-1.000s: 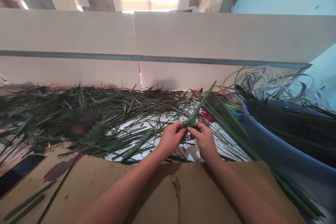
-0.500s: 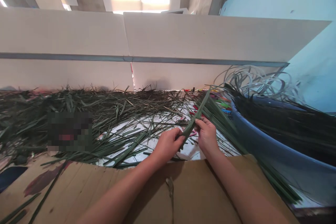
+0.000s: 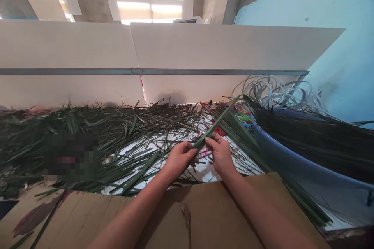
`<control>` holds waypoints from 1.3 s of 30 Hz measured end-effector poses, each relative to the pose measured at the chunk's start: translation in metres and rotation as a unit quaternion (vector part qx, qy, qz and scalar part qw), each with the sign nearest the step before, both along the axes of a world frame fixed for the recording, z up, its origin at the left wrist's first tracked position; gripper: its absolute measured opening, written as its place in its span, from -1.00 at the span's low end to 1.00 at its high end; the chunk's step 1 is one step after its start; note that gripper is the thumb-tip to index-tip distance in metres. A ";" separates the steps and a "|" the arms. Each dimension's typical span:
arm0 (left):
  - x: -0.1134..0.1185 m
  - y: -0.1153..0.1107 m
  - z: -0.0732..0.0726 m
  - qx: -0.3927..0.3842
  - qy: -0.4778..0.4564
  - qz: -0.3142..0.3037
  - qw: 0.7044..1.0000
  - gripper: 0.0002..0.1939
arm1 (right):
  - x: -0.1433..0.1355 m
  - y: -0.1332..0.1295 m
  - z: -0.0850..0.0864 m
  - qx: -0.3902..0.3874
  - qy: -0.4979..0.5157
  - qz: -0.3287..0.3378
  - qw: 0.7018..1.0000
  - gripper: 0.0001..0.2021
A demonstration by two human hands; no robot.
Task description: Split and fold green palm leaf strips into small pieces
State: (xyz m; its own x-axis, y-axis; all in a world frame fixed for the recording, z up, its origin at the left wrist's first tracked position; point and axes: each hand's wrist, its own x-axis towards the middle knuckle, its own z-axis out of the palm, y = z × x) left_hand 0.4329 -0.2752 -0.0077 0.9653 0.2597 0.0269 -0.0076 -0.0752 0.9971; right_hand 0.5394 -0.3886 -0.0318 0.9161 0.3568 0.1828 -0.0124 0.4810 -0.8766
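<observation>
A long green leaf strip (image 3: 219, 120) slants up to the right between my two hands. My left hand (image 3: 181, 158) pinches its lower end between thumb and fingers. Farther up the strip, my right hand (image 3: 219, 151) grips it with thumb and fingertips. Below and around the hands lies a white surface (image 3: 204, 172) strewn with cut leaf pieces. To the right of my right hand, a bundle of long green leaves (image 3: 242, 136) runs alongside a blue tub (image 3: 264, 134).
Dark leaf strips (image 3: 315, 136) fill the tub, with coiled white strapping (image 3: 271, 89) behind it. Heaped leaf scraps (image 3: 87, 120) spread along the left and back. Brown cardboard (image 3: 222, 210) lies under my forearms. A white panel (image 3: 204, 46) stands across the back.
The view has shifted slightly. Both hands have moved a little left, with the right hand lower, and the strip between them now slants less steeply.
</observation>
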 end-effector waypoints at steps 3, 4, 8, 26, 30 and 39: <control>-0.002 0.000 0.005 -0.006 0.009 -0.013 1.000 -0.79 | 0.003 -0.001 0.000 0.004 0.001 -0.018 1.000 -0.81; -0.003 0.000 0.006 0.001 0.014 -0.019 1.000 -0.80 | 0.005 -0.001 0.001 0.006 0.003 -0.027 1.000 -0.81; -0.007 0.001 0.012 0.042 0.023 -0.026 0.999 -0.81 | 0.009 -0.004 0.007 0.009 0.011 -0.065 0.998 -0.80; -0.009 0.015 0.005 0.108 0.017 -0.021 0.994 -0.73 | 0.006 -0.004 0.007 -0.024 0.011 0.040 0.999 -0.80; -0.003 0.015 -0.002 0.119 0.003 0.011 0.993 -0.77 | 0.003 -0.003 0.006 -0.045 -0.002 0.046 0.998 -0.81; 0.000 0.013 -0.007 0.231 0.003 0.041 0.972 -0.85 | 0.007 -0.001 -0.002 -0.038 0.002 0.005 0.999 -0.81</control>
State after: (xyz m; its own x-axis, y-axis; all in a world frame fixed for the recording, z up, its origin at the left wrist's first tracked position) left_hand 0.4327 -0.2617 -0.0144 0.9421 0.2981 0.1537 0.0230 -0.5145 0.8572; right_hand 0.5460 -0.3896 -0.0334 0.9131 0.3788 0.1506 -0.0210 0.4127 -0.9106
